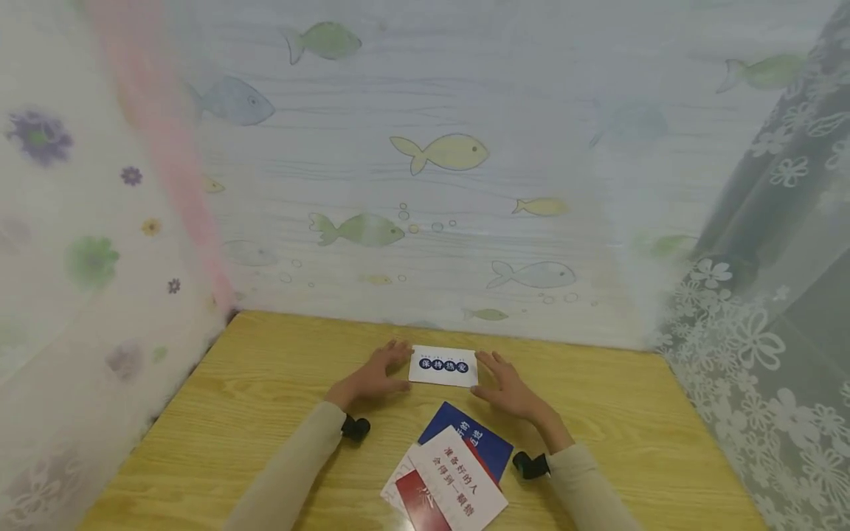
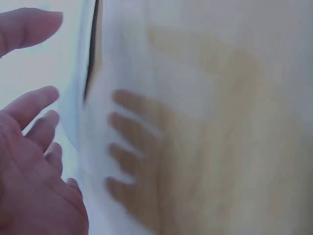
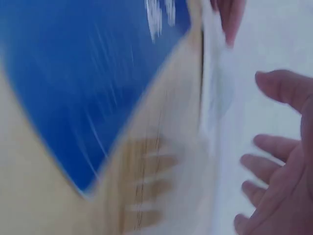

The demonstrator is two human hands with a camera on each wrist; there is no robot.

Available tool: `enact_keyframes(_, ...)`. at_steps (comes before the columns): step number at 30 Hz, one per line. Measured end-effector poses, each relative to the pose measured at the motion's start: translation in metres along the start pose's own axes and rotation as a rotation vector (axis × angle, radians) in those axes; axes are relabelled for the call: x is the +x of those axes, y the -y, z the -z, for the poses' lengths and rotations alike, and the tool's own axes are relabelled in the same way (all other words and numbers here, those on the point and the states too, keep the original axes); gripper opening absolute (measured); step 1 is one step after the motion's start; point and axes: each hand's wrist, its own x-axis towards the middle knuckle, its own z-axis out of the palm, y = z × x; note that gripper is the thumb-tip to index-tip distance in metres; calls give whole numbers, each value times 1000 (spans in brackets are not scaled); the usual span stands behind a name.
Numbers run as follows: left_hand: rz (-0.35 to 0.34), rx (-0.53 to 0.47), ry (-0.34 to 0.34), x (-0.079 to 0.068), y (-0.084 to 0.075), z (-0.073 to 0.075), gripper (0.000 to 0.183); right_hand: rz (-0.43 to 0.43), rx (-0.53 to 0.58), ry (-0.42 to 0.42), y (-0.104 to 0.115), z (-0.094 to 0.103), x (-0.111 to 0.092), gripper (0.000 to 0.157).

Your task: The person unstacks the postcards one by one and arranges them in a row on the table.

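Note:
A white card [image 1: 443, 366] printed with blue round characters lies at the far middle of the table in the head view. My left hand [image 1: 375, 375] is at its left edge, fingers spread and thumb apart. At the card's right edge is my right hand [image 1: 510, 387], fingers likewise extended. Fingertips of both hands come right up to the card's sides; whether they touch it I cannot tell. Nearer to me, between the forearms, cards overlap in a loose pile: a blue card [image 1: 494, 451], a white card with dark red characters [image 1: 458, 476] and a red-and-white part [image 1: 421, 501].
The wooden table [image 1: 265, 442] meets a fish-printed curtain [image 1: 438, 295] just behind the white card. Floral fabric hangs on the left, and lace [image 1: 750, 354] on the right. Black wrist cameras [image 1: 531, 465] sit on both wrists.

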Motion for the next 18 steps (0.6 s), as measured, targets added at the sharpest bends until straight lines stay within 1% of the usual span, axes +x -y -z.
enact_keyframes(3, -45, 37, 40, -9, -18, -9, 73, 46, -63, -6, 20, -8, -22, 66)
enact_keyframes(5, -65, 77, 74, -17, -34, -17, 74, 42, -104, 8, 32, -15, -39, 66)
enact_keyframes(7, -77, 102, 122, -25, -52, -24, 75, 26, -145, 40, 42, -22, -58, 70)
enact_keyframes(10, -85, 131, 196, -42, -77, -35, 76, -20, -171, 117, 54, -31, -89, 77)
enact_keyframes(12, -79, 146, 230, -56, -89, -41, 74, -39, -190, 152, 59, -36, -108, 83)
enact_keyframes(13, -77, 163, 239, -63, -95, -44, 72, -32, -200, 153, 60, -39, -117, 85)
enact_keyframes(14, -73, 180, 245, -70, -99, -47, 70, -17, -209, 151, 60, -41, -125, 87)
enact_keyframes(16, -65, 213, 249, -84, -104, -52, 67, 88, -313, 117, 57, -48, -138, 88)
enact_keyframes(18, -52, 243, 252, -97, -107, -58, 65, 195, -417, 89, 53, -55, -146, 86)
